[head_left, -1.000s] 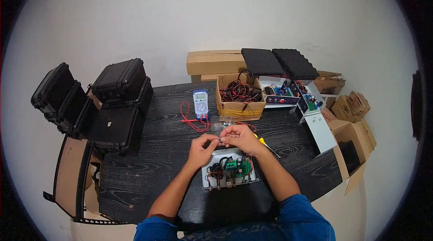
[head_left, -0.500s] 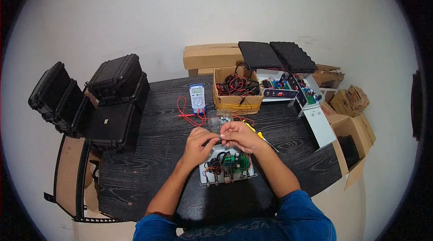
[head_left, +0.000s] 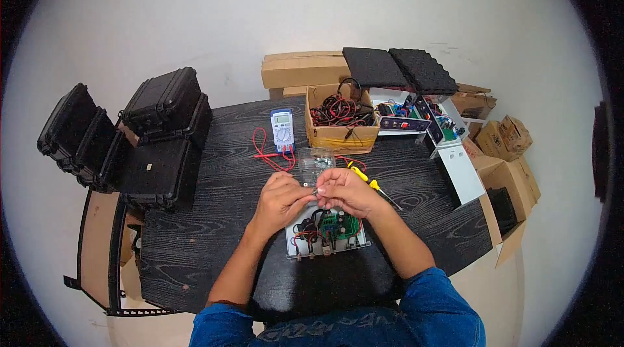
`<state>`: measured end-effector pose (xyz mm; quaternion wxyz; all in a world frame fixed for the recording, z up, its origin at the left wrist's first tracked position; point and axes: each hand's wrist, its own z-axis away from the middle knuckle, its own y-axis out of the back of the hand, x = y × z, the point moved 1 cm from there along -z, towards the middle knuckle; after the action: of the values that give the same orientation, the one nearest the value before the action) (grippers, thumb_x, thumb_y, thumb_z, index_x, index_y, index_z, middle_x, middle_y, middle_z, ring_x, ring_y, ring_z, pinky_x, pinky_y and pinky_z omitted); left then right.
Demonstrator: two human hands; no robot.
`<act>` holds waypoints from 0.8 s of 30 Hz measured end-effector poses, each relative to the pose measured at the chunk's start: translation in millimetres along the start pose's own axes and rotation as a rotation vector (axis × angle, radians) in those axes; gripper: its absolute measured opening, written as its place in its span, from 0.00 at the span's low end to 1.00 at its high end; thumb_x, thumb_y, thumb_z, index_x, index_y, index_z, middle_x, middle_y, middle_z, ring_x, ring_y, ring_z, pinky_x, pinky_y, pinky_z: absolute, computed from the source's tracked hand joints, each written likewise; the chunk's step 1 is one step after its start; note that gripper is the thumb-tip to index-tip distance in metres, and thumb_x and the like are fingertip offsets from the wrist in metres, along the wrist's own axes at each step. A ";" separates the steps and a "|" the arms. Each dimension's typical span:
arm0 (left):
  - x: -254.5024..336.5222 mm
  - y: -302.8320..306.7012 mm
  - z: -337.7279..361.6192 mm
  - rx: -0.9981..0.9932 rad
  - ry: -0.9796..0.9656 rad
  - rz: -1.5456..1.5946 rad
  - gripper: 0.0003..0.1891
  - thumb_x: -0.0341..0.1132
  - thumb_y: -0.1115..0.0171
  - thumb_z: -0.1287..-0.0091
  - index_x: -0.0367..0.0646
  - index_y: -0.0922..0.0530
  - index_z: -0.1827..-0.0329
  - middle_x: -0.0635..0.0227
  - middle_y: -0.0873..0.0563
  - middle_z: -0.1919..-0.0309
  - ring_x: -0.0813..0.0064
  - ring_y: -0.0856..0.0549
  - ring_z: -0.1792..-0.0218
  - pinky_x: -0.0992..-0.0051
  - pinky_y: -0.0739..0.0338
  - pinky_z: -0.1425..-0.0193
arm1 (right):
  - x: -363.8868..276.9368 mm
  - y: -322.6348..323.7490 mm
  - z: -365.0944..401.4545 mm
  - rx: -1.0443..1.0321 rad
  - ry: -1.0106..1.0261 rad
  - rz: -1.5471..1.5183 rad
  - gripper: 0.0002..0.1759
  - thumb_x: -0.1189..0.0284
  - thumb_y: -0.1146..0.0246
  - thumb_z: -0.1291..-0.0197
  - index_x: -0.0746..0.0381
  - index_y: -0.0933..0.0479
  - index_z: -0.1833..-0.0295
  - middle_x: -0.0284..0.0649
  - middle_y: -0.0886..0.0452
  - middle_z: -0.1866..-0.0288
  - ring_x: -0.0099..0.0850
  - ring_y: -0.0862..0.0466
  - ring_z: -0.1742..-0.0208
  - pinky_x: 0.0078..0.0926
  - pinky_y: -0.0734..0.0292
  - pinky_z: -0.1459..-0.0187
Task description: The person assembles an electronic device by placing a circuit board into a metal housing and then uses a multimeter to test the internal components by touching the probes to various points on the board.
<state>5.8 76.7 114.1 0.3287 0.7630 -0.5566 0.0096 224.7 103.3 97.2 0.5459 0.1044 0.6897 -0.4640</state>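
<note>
Above the open white case (head_left: 294, 225), two bare hands meet, with their fingertips close together. Both arms reach forward from blue sleeves, with the elbows bent out to the sides and the wrists turned in. The left hand (head_left: 281, 203) has its back up, and its thumb and first finger point to the right. The right hand (head_left: 349, 193) comes from the other side, with its thumb and first finger pinched and its other fingers curled under. Both hands are closed on a small grey thing (head_left: 315, 192), right between their fingertips. It is so small, and so covered by fingers, that I cannot tell what it is.

The case lies just below the hands, on the side near the person's body. It is shallow, with a green board (head_left: 342, 224) on the right inside it, and black and red wires (head_left: 305, 232) bunched on the left. Small metal parts line its near edge.

Just past the hands, a clear plastic box (head_left: 311, 164) sits on the black table (head_left: 221, 217), with tiny bits in it. A yellow screwdriver (head_left: 375, 185) lies near the right hand.
</note>
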 end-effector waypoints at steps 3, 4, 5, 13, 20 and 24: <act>0.1 1.1 1.1 -0.001 0.008 0.007 0.06 0.30 0.21 0.41 0.43 0.10 0.62 0.67 0.12 0.70 0.65 0.14 0.66 0.59 0.20 0.43 | 3.1 1.7 -0.9 0.002 -0.048 -0.078 0.09 0.74 0.31 0.28 0.64 0.19 0.47 0.39 0.11 0.57 0.26 0.10 0.61 0.20 0.13 0.61; -0.3 1.3 1.4 0.003 0.007 0.006 0.06 0.30 0.21 0.41 0.43 0.10 0.62 0.67 0.12 0.70 0.65 0.14 0.66 0.58 0.20 0.43 | 3.2 0.8 -1.2 0.015 -0.041 -0.083 0.08 0.75 0.31 0.28 0.65 0.19 0.47 0.39 0.11 0.58 0.27 0.10 0.62 0.21 0.12 0.61; -0.8 1.1 2.0 0.007 0.005 0.005 0.06 0.30 0.21 0.41 0.43 0.10 0.62 0.67 0.12 0.70 0.65 0.14 0.66 0.58 0.20 0.43 | 3.0 -0.7 -1.2 0.029 -0.035 -0.088 0.08 0.76 0.32 0.28 0.66 0.19 0.47 0.39 0.11 0.59 0.28 0.10 0.62 0.22 0.12 0.61; 0.4 -5.2 3.7 -0.032 0.065 0.012 0.05 0.29 0.22 0.39 0.42 0.11 0.64 0.65 0.11 0.70 0.64 0.12 0.65 0.56 0.20 0.39 | 5.0 -4.5 1.1 0.102 0.175 0.210 0.08 0.77 0.32 0.28 0.67 0.17 0.47 0.39 0.10 0.60 0.23 0.11 0.62 0.20 0.14 0.58; -3.0 -9.9 8.1 0.002 0.121 0.099 0.05 0.31 0.23 0.36 0.42 0.10 0.60 0.67 0.11 0.70 0.66 0.12 0.66 0.57 0.20 0.38 | 5.6 -7.3 7.3 0.113 0.287 0.389 0.09 0.75 0.31 0.28 0.68 0.15 0.48 0.35 0.10 0.60 0.17 0.13 0.61 0.17 0.17 0.58; 0.1 -3.7 4.4 -0.062 0.102 0.070 0.06 0.32 0.22 0.38 0.42 0.10 0.62 0.66 0.11 0.70 0.66 0.12 0.66 0.56 0.20 0.36 | 1.8 -9.1 12.8 0.141 0.319 0.579 0.09 0.76 0.29 0.31 0.67 0.14 0.49 0.33 0.11 0.60 0.15 0.14 0.61 0.14 0.19 0.59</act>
<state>7.4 75.0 108.9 0.3794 0.7309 -0.5657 0.0426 226.5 88.0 100.8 0.5318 0.4049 0.6743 -0.3140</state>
